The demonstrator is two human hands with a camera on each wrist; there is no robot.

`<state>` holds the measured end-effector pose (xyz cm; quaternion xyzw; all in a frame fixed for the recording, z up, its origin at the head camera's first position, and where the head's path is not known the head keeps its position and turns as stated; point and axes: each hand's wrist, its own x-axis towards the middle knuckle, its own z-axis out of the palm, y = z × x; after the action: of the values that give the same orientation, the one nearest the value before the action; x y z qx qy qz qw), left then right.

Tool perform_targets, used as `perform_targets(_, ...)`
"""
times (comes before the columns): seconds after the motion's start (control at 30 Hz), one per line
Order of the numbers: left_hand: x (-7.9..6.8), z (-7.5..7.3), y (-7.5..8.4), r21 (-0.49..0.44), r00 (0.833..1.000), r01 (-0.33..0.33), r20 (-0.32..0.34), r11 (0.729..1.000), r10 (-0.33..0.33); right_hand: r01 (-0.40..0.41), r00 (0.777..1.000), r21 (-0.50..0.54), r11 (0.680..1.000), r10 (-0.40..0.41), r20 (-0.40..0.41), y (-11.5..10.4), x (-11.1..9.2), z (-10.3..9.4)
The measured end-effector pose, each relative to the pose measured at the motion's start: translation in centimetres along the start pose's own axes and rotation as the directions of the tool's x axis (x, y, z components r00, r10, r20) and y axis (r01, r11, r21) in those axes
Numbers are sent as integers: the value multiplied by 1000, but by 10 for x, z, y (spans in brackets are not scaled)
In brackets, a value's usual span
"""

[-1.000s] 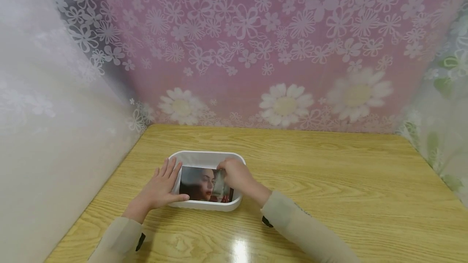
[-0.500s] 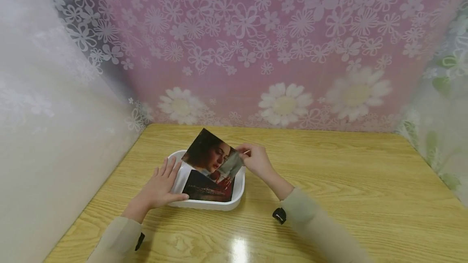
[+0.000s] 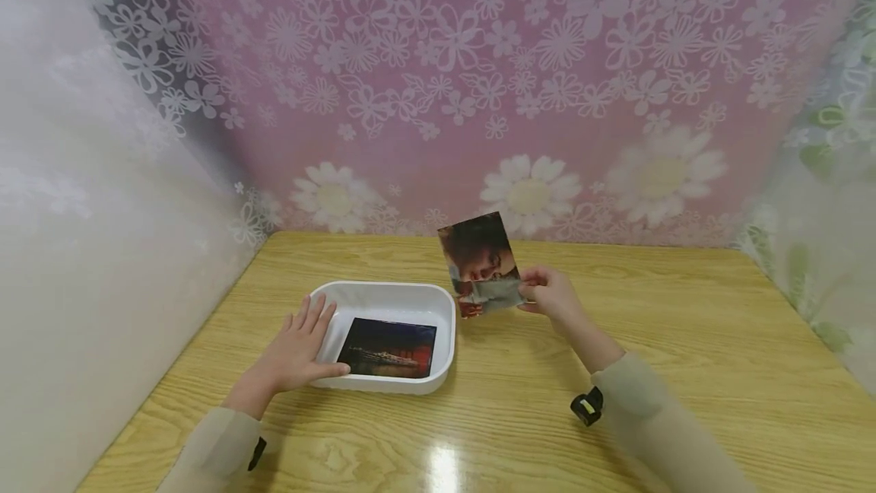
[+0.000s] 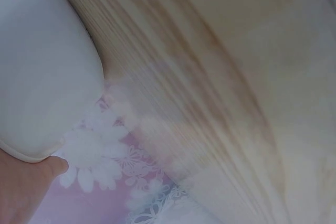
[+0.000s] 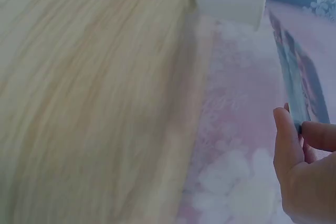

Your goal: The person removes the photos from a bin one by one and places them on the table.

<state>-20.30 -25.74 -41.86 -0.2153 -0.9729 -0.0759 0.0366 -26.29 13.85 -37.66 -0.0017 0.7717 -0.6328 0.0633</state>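
My right hand [image 3: 556, 297] pinches one end of a glossy photo card [image 3: 482, 261] and holds it tilted above the table, to the right of a white tray [image 3: 446, 341]. In the right wrist view the photo card [image 5: 296, 69] appears nearly edge-on, between the thumb and fingers of the right hand [image 5: 310, 171]. Inside the tray lies a second, dark picture card [image 3: 390, 348] with a red patch. Spread over the tray's left rim is my left hand [image 3: 301, 348], its fingers straight. The left wrist view shows only part of that hand [image 4: 26, 184] against the tray wall [image 4: 47, 72].
The wood-grain table [image 3: 657, 371] extends to the right and in front of the tray. A pink floral curtain [image 3: 438, 97] stands behind it, and a pale sheet [image 3: 123, 234] borders the left side.
The right hand has lifted the photo card out of the tray and carried it right, turning it. The dark card beneath is now uncovered. The left hand stays on the rim.
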Motion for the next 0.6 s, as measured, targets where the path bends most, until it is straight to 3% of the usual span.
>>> perform_targets(0.37,0,-4,1,13,1000,11,25,1000,-11,-73,997,-173,982,76,8,25,5,-15)
perform_targets(0.6,0,-5,3,-7,999,15,38,1000,-14,-17,1000,-420,907,21,4,41,11,-17)
